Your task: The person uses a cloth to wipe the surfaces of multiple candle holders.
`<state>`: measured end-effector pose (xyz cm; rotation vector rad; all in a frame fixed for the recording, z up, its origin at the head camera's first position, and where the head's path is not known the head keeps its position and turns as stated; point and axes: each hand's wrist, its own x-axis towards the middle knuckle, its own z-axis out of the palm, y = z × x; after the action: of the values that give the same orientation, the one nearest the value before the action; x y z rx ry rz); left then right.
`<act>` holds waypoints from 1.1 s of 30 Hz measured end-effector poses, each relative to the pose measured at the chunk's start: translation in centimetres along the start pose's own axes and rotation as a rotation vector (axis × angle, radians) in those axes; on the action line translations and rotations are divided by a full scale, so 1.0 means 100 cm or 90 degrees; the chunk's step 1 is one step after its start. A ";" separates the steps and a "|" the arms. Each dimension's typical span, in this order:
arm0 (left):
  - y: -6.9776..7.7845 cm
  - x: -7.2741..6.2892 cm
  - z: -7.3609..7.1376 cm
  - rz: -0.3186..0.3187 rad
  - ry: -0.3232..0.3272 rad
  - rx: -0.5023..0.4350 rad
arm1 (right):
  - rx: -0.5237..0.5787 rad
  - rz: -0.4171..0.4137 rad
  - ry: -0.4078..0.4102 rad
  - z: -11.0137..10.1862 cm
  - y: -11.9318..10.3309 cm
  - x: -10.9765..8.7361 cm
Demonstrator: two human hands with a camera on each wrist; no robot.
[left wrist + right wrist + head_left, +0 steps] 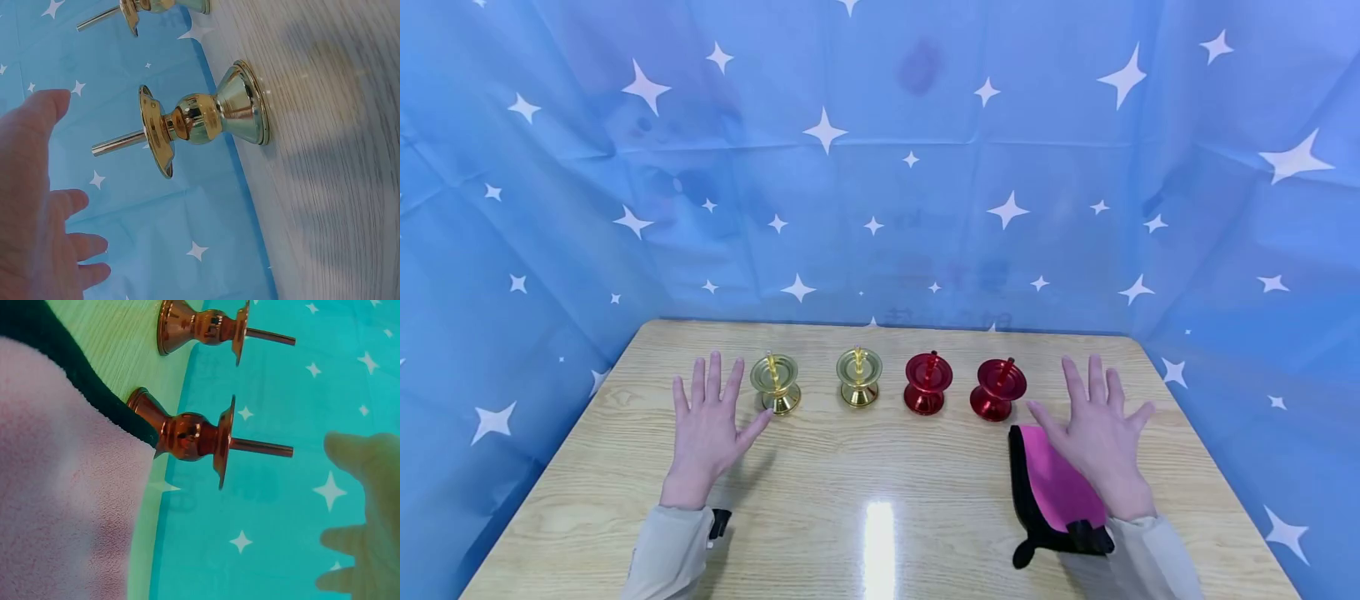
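Two gold metal stands, each with a flared foot, a shallow dish and a thin upright rod, are on the table: a left one (784, 402) and one beside it (859, 393). To their right are two red stands of the same shape, an inner one (923, 400) and an outer one (990, 406). My left hand (707, 437) is held with fingers spread, left of the nearest gold stand, gripping nothing. Fingers spread too, my right hand (1101, 433) is above a pink cloth (1048, 492) with black edging. In the right wrist view, the cloth partly hides a red stand's foot (145, 406).
The light wooden table (820, 475) has its back edge against a blue curtain (880, 208) with white stars, which also runs down both sides. A bright light reflection lies on the tabletop near the front middle.
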<state>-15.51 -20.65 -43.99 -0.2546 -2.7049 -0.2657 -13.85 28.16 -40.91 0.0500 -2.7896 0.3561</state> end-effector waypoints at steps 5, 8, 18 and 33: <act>0.004 0.004 0.001 0.034 0.044 -0.022 | 0.032 -0.010 0.052 -0.003 0.000 -0.002; 0.009 0.007 0.003 0.061 0.085 -0.041 | 0.058 -0.015 0.092 -0.004 0.000 -0.003; 0.030 0.017 0.008 0.150 0.258 -0.083 | 0.152 -0.033 0.230 -0.008 0.003 -0.008; 0.060 0.034 0.015 0.231 0.329 -0.174 | 0.191 -0.028 0.277 -0.008 0.009 -0.014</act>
<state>-17.82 -14.06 -43.05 -0.6493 -2.0649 -0.5119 -12.35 29.19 -40.82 0.0904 -2.2853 0.6820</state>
